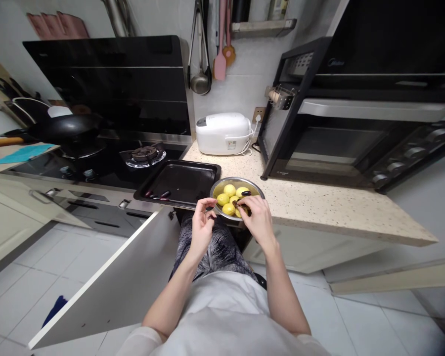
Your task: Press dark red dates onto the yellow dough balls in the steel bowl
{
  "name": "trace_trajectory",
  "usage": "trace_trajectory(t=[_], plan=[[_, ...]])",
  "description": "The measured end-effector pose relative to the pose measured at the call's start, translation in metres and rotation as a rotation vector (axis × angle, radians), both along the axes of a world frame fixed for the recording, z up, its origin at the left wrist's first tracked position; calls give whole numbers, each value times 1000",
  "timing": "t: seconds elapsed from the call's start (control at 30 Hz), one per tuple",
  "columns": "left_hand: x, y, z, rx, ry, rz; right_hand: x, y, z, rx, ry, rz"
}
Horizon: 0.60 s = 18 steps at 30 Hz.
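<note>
A metal bowl (257, 184) at the counter's front edge holds several round yellow fruits (223, 199) that look like lemons. One dark, long grape (246, 193) lies on top of them. My right hand (258, 220) is over the bowl's right side, its fingertips pinched on a small dark piece that looks like another grape. At the bowl's left rim, my left hand (203, 225) has its fingers curled; something dark shows among them, too small to name. Beside the bowl is a black baking tray (187, 178), with several dark grapes (165, 194) in its near left part.
A white appliance (222, 133) with a cord stands behind the bowl. To the right is a rack with a large oven (337, 143). The gas hob carries a black wok (65, 129). An open cabinet door (111, 282) juts out on my left, below the counter.
</note>
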State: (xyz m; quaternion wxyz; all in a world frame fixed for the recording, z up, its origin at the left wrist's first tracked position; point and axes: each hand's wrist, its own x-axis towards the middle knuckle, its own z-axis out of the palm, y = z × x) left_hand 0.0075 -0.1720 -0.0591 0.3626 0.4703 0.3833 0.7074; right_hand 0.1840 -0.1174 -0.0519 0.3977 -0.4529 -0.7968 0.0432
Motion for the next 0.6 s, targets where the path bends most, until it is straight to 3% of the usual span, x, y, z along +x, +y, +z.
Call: trace_trajectory(t=[0.37,0.6], plan=[[2,1,-3,12,-64,-32,0,-10,3,67,51,10],[7,-2,0,59,-87,-49,-27,-36,5,64,83,179]])
